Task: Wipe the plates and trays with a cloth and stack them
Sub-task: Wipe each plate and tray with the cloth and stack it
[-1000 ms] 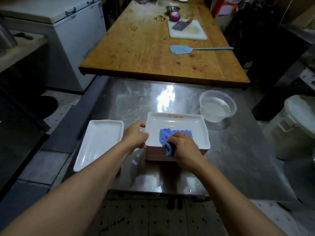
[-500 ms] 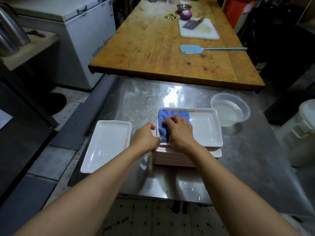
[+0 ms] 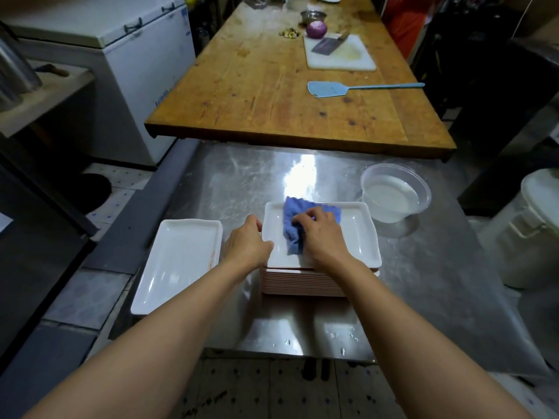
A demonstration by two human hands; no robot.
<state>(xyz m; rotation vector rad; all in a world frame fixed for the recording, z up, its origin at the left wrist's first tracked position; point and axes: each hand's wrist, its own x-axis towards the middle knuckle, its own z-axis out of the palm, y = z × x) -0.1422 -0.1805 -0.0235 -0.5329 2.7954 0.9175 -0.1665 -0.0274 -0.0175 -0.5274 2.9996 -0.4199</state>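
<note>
Two bare hands work at the near edge of the steel tabletop (image 3: pixel 423 297). Right hand (image 3: pixel 322 237) presses a crumpled blue cloth (image 3: pixel 292 225) into the top white rectangular tray (image 3: pixel 360 237) of a stack (image 3: pixel 302 282), its fingers curled over the cloth, hiding part of it. Left hand (image 3: pixel 246 244) pinches that tray's left rim. A single white rectangular tray (image 3: pixel 178 261) overhangs the left edge.

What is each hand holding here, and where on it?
Right hand grips the bunched blue cloth on the top white rectangular tray. Left hand holds that tray's left rim.
</note>
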